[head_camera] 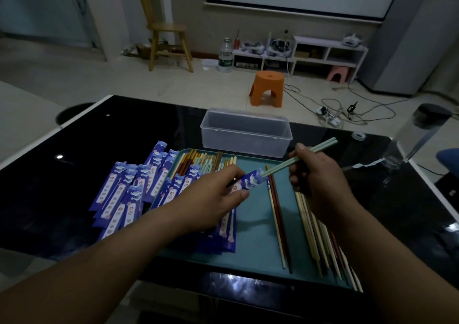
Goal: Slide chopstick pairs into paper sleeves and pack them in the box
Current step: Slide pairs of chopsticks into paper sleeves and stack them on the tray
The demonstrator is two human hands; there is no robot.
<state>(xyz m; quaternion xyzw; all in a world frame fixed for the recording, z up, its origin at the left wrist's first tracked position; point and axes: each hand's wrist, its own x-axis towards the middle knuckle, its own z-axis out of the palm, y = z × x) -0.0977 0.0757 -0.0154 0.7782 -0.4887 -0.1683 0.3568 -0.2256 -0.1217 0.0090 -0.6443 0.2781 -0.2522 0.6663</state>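
Stage: one pair going into its sleeve, tips only.

Tray (253, 226): teal, on the black worktop (99, 137).

Left grip (211, 194): over the tray's left half, fingers and thumb pinching one blue sleeve (248, 181) near its open mouth.

Right grip (320, 174): over the tray's right half, fingers curled round the green pair (308, 153). The tips are just inside the sleeve mouth. Most of the length is outside, pointing past the tray's far right corner.

Box (246, 135): clear, just beyond the tray's far edge. Nothing shows inside.

Spare sleeves (116, 189): a fanned heap off the tray's left edge. More lie on the tray's left part. Whether any are filled cannot be told.

Loose chopsticks: a mixed row (203, 161) along the tray's far edge, a red-and-beige pair (277, 214) at its middle, and a bundle (315, 236) along its right side.

Progress, as judged: early. No packed pair is visible. This pair needs pushing home and then boxing. Many chopsticks and sleeves remain.
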